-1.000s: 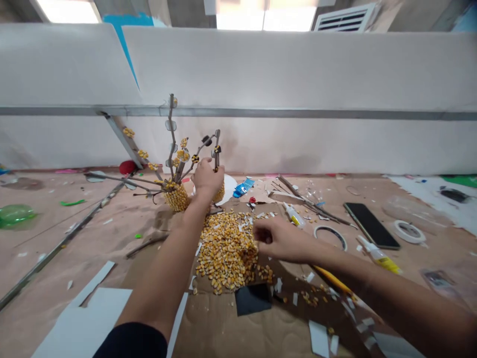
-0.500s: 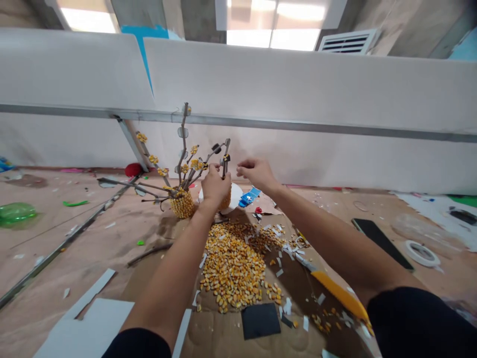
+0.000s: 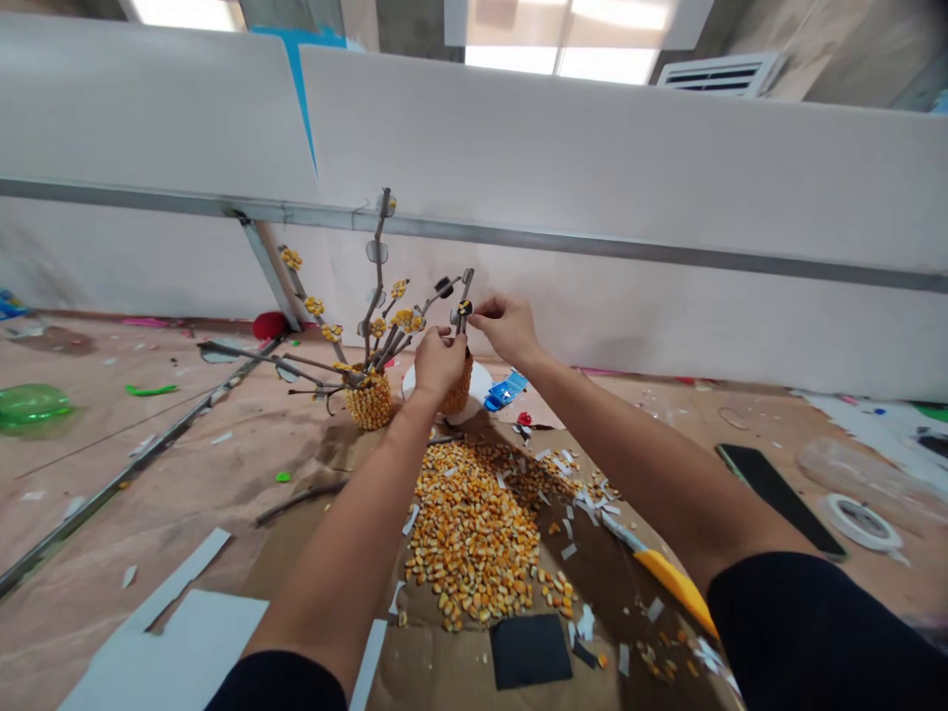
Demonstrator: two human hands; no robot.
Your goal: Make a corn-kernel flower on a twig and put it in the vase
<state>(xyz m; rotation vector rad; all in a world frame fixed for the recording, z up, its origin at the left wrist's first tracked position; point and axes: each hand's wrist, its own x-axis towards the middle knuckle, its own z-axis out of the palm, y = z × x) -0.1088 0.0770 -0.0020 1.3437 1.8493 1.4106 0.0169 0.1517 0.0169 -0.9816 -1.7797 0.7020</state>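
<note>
My left hand [image 3: 439, 361] is closed around the lower part of an upright twig [image 3: 467, 284], just above a corn-covered pot [image 3: 457, 387] that it partly hides. On the twig sits a small black disc [image 3: 464, 308] with yellow kernels stuck to it. My right hand [image 3: 508, 328] is pinched at the right side of this disc; whatever its fingertips hold is too small to make out. To the left stands a second corn-covered pot [image 3: 369, 403], with several branches bearing yellow kernel flowers [image 3: 408, 320] and clear discs. A heap of corn kernels [image 3: 474, 533] lies below my hands.
Cardboard [image 3: 415, 657] lies under the heap, with a black square [image 3: 531, 652] and paper scraps. A yellow-handled cutter [image 3: 675, 588], phone [image 3: 777, 499] and tape roll [image 3: 861, 520] lie rightward. A white panel [image 3: 629, 168] stands behind; white board [image 3: 182, 652] lies front left.
My right hand has come left to the kernel-bearing disc, closing the gap seen before. My left hand stays on the twig. The whole view has shifted slightly.
</note>
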